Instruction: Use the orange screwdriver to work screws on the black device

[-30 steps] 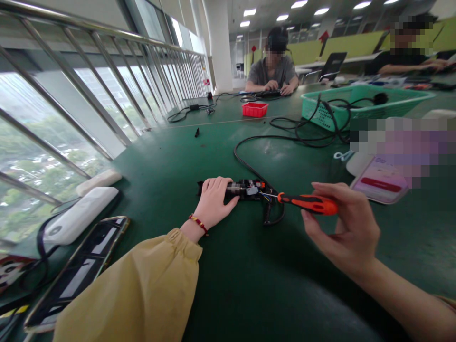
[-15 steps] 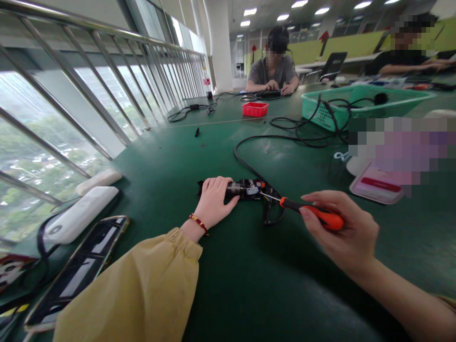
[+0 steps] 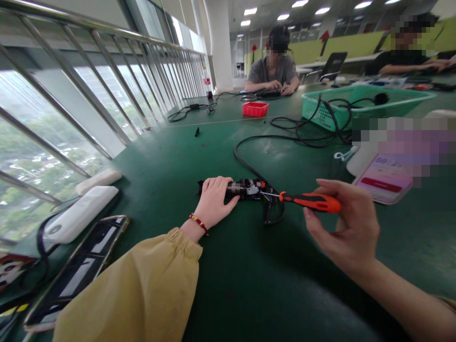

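Note:
My left hand (image 3: 213, 202) is wrapped over the barrel of an opened black corded hand tool (image 3: 244, 189), pressing it to the table. Its inside shows a motor-like cylinder, a grey block and coloured wires; the exact kind of tool I cannot tell. My right hand (image 3: 347, 223) has a screwdriver (image 3: 313, 202) with an orange and black handle loosely between thumb and fingers. The shaft points left, and its tip reaches the exposed parts near the grey block. Whether the tip sits in a screw is too small to see.
A black cable (image 3: 245, 140) runs back to a green basket (image 3: 366, 111). Nearby are a red tray (image 3: 254, 109) and a lit phone (image 3: 386, 183). Another phone (image 3: 78, 270) and a white power bank (image 3: 83, 213) lie left, near the railing (image 3: 117, 80). A person (image 3: 272, 71) works opposite.
My right hand's fingers have spread and shifted around the handle, which has swung up closer to level. My left hand and the tool stay put. The right-hand phone's screen shows more.

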`<move>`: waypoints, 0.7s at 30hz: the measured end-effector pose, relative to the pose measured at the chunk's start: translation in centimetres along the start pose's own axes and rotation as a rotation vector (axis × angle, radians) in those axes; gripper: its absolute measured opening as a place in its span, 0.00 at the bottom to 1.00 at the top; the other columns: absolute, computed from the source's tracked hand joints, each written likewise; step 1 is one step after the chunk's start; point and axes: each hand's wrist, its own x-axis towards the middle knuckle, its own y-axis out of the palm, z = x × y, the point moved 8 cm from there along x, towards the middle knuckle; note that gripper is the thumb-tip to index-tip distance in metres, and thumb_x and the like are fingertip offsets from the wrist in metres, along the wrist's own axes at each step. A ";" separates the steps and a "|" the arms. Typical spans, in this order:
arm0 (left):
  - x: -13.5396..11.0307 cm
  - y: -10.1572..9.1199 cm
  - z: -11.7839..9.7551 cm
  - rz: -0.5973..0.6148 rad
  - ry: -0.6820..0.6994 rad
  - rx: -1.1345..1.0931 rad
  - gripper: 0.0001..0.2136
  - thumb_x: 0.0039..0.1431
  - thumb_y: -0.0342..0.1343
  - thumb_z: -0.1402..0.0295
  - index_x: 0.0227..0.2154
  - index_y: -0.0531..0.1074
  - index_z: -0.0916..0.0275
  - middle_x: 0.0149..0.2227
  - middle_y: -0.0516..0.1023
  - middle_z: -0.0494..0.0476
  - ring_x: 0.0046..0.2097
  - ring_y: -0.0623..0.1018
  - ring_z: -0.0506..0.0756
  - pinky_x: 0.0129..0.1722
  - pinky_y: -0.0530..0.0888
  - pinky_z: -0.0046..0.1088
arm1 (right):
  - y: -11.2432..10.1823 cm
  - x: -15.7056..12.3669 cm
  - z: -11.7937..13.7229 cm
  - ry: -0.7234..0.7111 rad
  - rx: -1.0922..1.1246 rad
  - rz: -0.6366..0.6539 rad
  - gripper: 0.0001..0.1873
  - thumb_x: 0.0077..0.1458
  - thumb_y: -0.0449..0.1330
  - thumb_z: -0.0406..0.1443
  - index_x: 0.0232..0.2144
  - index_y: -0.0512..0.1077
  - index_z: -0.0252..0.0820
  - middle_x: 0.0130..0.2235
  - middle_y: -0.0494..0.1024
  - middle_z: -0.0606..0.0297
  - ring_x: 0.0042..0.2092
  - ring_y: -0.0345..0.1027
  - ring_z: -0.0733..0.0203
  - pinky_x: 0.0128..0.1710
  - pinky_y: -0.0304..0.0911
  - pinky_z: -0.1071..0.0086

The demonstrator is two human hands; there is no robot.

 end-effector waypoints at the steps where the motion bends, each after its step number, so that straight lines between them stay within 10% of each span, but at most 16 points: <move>1: 0.0 0.0 0.0 0.000 0.001 -0.001 0.14 0.54 0.50 0.63 0.42 0.63 0.64 0.41 0.68 0.58 0.46 0.66 0.58 0.50 0.59 0.38 | 0.2 0.0 0.0 0.009 -0.015 0.025 0.22 0.44 0.61 0.28 0.44 0.65 0.45 0.34 0.69 0.65 0.32 0.67 0.63 0.30 0.65 0.68; 21: 0.0 0.0 -0.2 0.006 -0.005 0.012 0.19 0.55 0.49 0.63 0.48 0.61 0.66 0.47 0.68 0.61 0.50 0.65 0.59 0.53 0.58 0.39 | 0.2 0.0 0.1 -0.004 -0.012 0.001 0.21 0.43 0.61 0.28 0.42 0.65 0.45 0.34 0.69 0.66 0.33 0.67 0.63 0.30 0.66 0.69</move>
